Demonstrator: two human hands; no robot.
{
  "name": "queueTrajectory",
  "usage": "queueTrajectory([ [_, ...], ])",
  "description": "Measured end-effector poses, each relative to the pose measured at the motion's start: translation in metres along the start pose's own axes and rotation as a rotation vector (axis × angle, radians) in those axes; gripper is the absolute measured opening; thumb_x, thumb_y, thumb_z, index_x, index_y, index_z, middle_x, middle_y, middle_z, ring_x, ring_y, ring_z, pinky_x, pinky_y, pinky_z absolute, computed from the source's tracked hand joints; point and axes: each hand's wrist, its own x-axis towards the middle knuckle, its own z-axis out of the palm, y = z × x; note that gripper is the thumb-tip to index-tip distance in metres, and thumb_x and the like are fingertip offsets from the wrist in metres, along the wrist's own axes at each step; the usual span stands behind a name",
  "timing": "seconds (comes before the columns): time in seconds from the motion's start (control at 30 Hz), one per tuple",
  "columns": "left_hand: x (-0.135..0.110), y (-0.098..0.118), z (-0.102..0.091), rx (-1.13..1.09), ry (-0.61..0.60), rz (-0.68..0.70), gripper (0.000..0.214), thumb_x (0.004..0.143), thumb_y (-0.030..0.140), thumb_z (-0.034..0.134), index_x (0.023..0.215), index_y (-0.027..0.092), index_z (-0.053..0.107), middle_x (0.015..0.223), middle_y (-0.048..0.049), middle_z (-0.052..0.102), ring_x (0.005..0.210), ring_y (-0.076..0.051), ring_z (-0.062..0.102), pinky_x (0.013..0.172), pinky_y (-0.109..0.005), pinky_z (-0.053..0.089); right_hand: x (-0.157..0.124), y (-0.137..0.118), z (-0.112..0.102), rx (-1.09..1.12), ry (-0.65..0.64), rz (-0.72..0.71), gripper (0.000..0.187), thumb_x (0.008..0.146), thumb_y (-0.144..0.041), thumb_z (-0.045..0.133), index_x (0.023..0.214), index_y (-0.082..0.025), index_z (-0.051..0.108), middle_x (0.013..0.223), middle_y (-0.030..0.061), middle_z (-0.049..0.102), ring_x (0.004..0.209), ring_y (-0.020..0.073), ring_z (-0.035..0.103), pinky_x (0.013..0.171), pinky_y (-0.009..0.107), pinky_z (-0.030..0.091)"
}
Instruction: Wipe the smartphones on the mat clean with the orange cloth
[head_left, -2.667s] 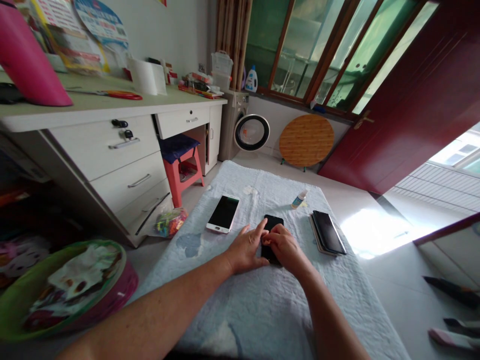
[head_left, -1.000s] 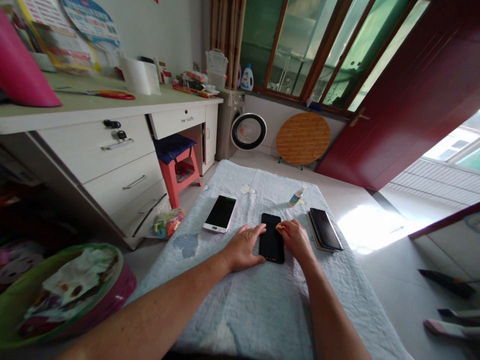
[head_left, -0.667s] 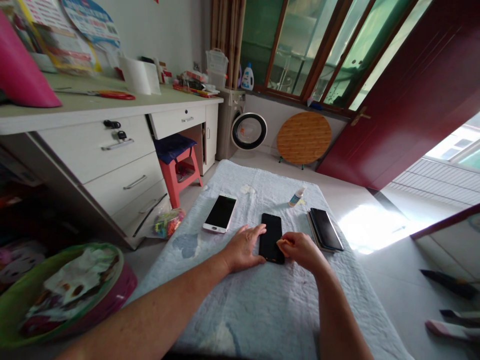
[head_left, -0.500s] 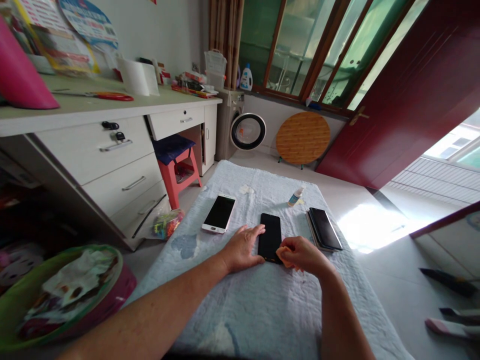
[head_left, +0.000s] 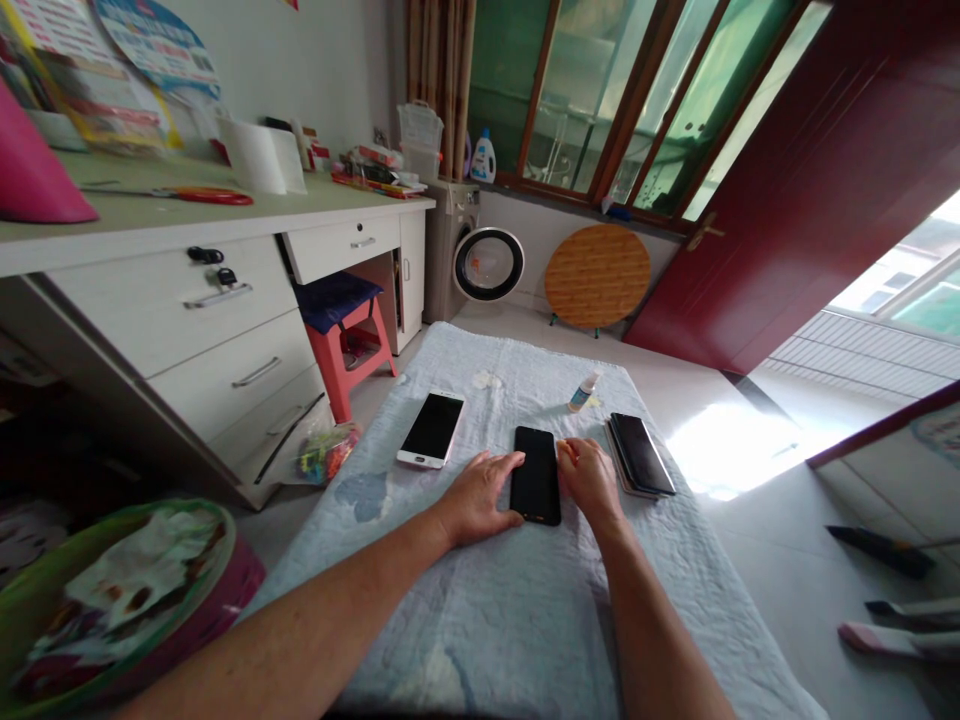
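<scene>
A black smartphone [head_left: 535, 478] lies flat, screen up, on the cloth-covered table. My left hand [head_left: 478, 498] rests at its left edge, fingers and thumb spread, with the fingertips touching its side. Pinched in my right hand [head_left: 592, 482] is a small orange cloth [head_left: 565, 449], mostly hidden by the fingers, at the phone's upper right edge. To the left lies a white-framed smartphone [head_left: 432, 428]. A dark phone [head_left: 643, 452] rests on another flat item at the right. Behind it stands a small spray bottle [head_left: 583, 392] with blue on its label.
The pale blue quilted cover [head_left: 510, 610] spreads over the table. At lower left is a green-rimmed bin [head_left: 232, 540] holding crumpled tissue. A white desk [head_left: 225, 340] runs along the left, with a red stool [head_left: 341, 360] beneath. A round wooden board [head_left: 598, 275] leans at the back wall.
My right hand has moved with the orange cloth from the phone's lower right corner up along its right edge. My left hand stays at the left edge. The camera view has shifted slightly.
</scene>
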Motion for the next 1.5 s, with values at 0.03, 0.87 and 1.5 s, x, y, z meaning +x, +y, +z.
queueTrajectory([
  [0.03, 0.0, 0.0, 0.0, 0.0, -0.001, 0.0, 0.083, 0.066, 0.031, 0.078, 0.138, 0.022, 0.036, 0.136, -0.0129, 0.053, 0.127, -0.029, 0.049, 0.114, -0.051, 0.022, 0.002, -0.001, 0.003, -0.023, -0.002, 0.013, 0.034, 0.091, -0.035, 0.042, 0.08, -0.017, 0.069, 0.078, 0.0052, 0.059, 0.069, 0.0139, 0.053, 0.062, 0.023, 0.034],
  [0.87, -0.001, -0.001, 0.003, 0.033, 0.022, 0.006, 0.08, 0.068, 0.029, 0.077, 0.137, 0.019, 0.037, 0.137, -0.0138, 0.053, 0.128, -0.029, 0.048, 0.113, -0.048, 0.026, -0.051, -0.01, -0.038, 0.088, -0.444, 0.036, 0.035, 0.081, -0.031, 0.043, 0.05, -0.018, 0.049, 0.048, -0.0006, 0.045, 0.048, 0.0094, 0.036, 0.048, 0.025, 0.02],
  [1.5, 0.004, -0.003, 0.001, 0.033, 0.017, 0.007, 0.055, 0.08, 0.009, 0.058, 0.133, 0.02, 0.047, 0.133, -0.0093, 0.058, 0.124, -0.023, 0.052, 0.111, -0.041, 0.033, -0.066, -0.021, -0.024, 0.002, -0.273, -0.097, 0.016, 0.088, -0.022, 0.051, 0.082, -0.019, 0.066, 0.084, 0.0023, 0.058, 0.077, 0.0132, 0.056, 0.067, 0.021, 0.035],
])
